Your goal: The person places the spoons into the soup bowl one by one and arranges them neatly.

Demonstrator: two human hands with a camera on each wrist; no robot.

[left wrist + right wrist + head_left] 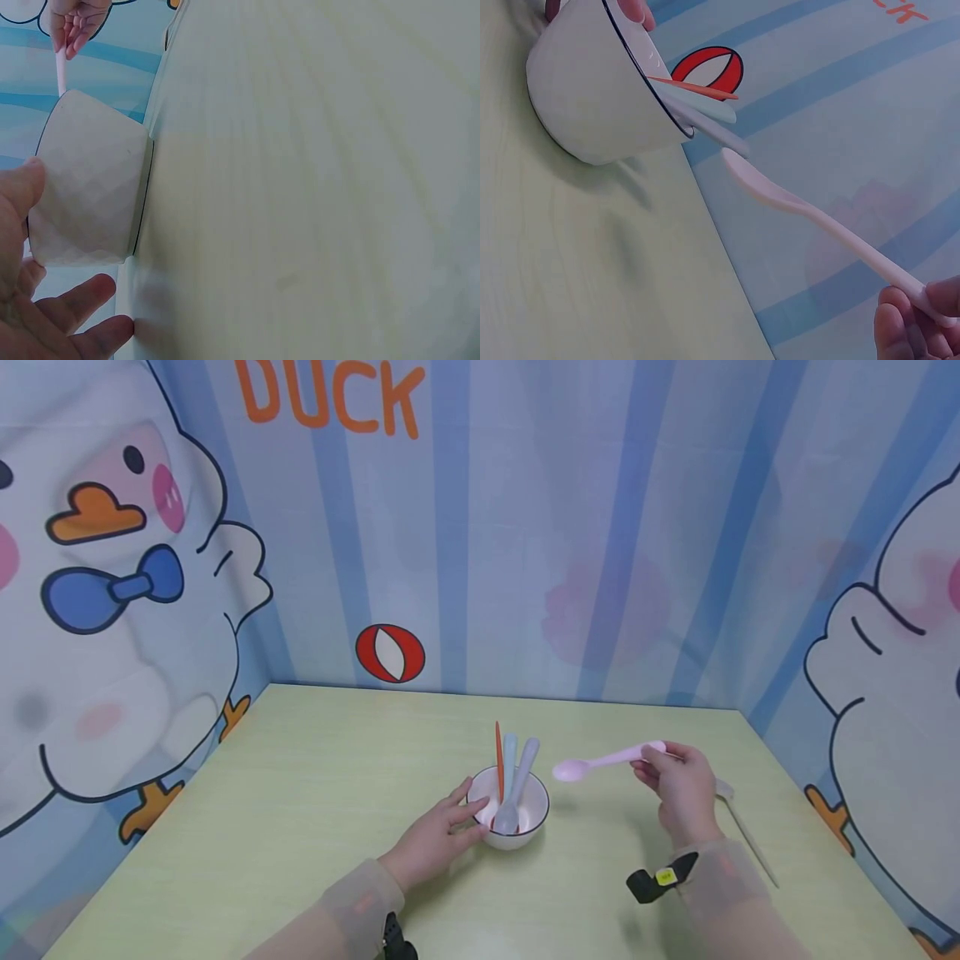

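A white bowl (512, 842) with a dark rim stands on the table. Inside it lean a thin orange utensil (499, 752), a pale blue handle (510, 756) and a lavender spoon (527, 760). At the bowl's left side my left hand (438, 835) holds the rim, a finger reaching over the edge; its other fingers are spread apart in the left wrist view. My right hand (682, 789) pinches a pink spoon (611, 758) by the handle end. The spoon is held above the table, right of the bowl, its head pointing left towards the bowl and apart from it in the head view.
A long pale utensil (750, 843) lies to the right, its wider end partly behind my right hand. The light wooden table (322, 760) meets a blue striped cloth (517, 543) at the back, printed with ducks and a red ball. Both wrists wear black straps.
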